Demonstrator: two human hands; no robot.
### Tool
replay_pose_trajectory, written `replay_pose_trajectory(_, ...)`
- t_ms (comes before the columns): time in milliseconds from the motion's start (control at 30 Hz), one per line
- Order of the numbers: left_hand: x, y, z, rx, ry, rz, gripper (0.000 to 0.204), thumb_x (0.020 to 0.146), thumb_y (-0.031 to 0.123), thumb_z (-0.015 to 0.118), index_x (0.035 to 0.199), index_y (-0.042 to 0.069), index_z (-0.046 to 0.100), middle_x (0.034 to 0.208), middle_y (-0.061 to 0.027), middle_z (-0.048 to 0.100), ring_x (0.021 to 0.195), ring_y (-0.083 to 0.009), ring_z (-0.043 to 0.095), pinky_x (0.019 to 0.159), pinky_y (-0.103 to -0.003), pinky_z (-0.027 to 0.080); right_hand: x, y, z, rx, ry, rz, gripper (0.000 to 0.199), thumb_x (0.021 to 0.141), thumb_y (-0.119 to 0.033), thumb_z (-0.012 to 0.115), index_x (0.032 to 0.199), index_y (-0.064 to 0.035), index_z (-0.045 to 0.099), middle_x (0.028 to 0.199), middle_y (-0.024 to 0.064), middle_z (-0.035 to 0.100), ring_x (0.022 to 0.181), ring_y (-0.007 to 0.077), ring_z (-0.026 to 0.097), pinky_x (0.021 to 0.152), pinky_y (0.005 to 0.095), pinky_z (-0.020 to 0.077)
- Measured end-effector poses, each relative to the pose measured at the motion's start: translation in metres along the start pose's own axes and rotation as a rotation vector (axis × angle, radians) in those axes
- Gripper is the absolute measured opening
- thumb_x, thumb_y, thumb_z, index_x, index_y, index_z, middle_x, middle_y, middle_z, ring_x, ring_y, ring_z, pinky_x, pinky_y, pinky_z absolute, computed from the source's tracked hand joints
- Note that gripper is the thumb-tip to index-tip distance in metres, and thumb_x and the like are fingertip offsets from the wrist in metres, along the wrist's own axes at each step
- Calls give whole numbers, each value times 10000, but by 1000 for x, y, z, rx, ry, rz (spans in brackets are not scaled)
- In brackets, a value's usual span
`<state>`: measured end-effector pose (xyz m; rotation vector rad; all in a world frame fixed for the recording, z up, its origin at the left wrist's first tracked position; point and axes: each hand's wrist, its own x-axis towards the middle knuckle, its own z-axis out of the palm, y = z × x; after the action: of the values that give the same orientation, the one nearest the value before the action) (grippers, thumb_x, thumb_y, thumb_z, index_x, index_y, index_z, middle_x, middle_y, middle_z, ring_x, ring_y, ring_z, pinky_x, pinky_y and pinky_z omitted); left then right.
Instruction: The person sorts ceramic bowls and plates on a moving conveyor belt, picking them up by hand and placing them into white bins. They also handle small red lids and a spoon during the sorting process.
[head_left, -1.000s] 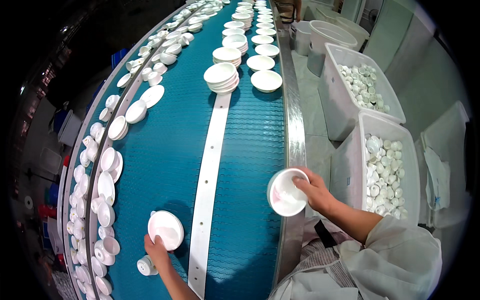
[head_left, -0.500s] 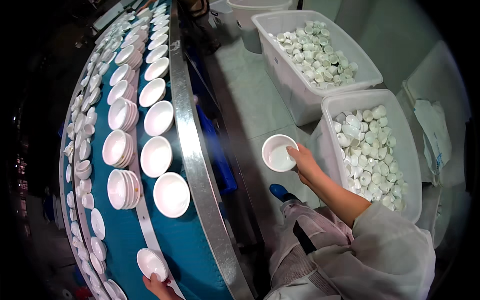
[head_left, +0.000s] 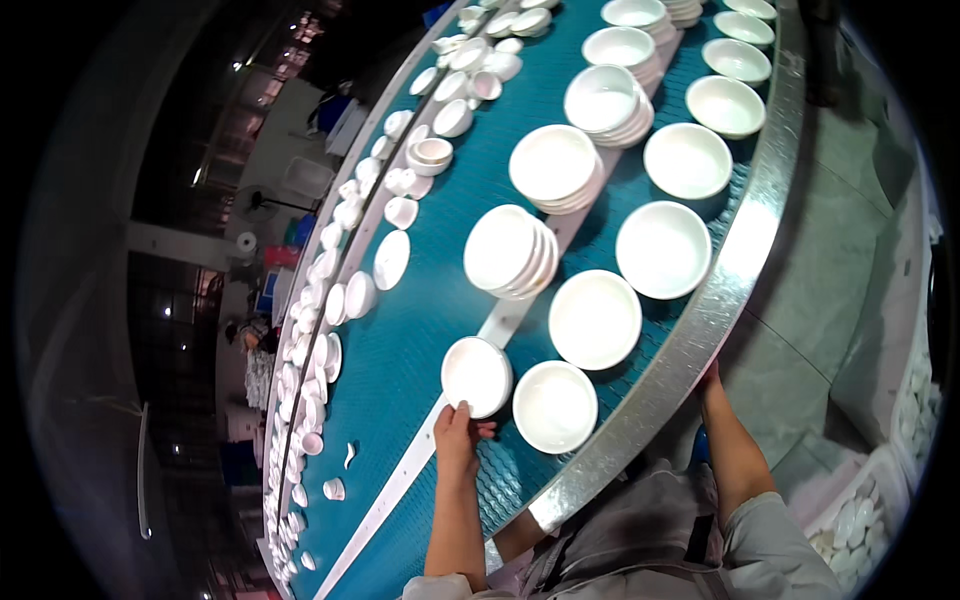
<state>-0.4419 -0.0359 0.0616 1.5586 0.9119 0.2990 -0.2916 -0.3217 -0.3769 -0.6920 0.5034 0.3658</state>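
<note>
A teal conveyor belt [head_left: 425, 335] is divided lengthwise by a white strip [head_left: 415, 452] and bordered on the right by a metal rail [head_left: 718, 320]. Stacks of white bowls [head_left: 500, 250] are lined up along the strip; single bowls [head_left: 595, 320] are set between them and the rail. Leftward, an oval plate [head_left: 391, 260], a small cup [head_left: 334, 489] and a spoon [head_left: 349, 456] are scattered.

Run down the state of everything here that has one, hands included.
Held bowl: open side up, gripped at its near rim.
Left hand: closed on the held bowl.
Right hand: mostly hidden behind the metal rail; grip unclear.
Stacked bowls: nested, open side up.
Single bowls: unstacked, open side up.
White spoon: lying on the blue belt.
</note>
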Motion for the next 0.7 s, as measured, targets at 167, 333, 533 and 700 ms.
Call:
replay_pose_trajectory(167, -22, -30, -30, -140, 154, -55, 358, 905, 182, 519, 1145, -78, 467, 877, -128, 609, 631, -176, 602, 508, -252, 480, -28, 3, 59, -210, 69, 80, 364, 871, -189, 513, 1200, -32, 513, 1054, 106, 620, 945, 232, 587, 826, 323, 467)
replay_pose_trajectory(333, 20, -35, -81, -51, 306, 24, 410, 892, 166, 519, 1202, -92, 443, 954, -126, 590, 645, -172, 597, 507, -261, 477, -52, -80, 53, -222, -25, -99, 356, 884, -190, 500, 1204, -33, 512, 1054, 102, 616, 943, 233, 586, 822, 322, 467)
replay_pose_trajectory(533, 176, -37, -236, -145, 530, 57, 351, 908, 243, 479, 1100, -50, 462, 928, -153, 572, 643, -203, 601, 490, -283, 484, -128, -216, 52, -689, 209, -366, 385, 899, -323, 527, 1205, -90, 522, 1048, 35, 610, 802, 101, 557, 687, 232, 461)
replay_pose_trajectory(700, 327, -31, -344, -486, 637, 28, 562, 911, 412, 461, 1229, -39, 352, 1028, -240, 524, 681, -330, 616, 494, -401, 514, -184, -213, 175, -773, 144, -630, 532, 916, -423, 471, 1287, -42, 448, 1193, 66, 546, 959, 145, 551, 787, 246, 435)
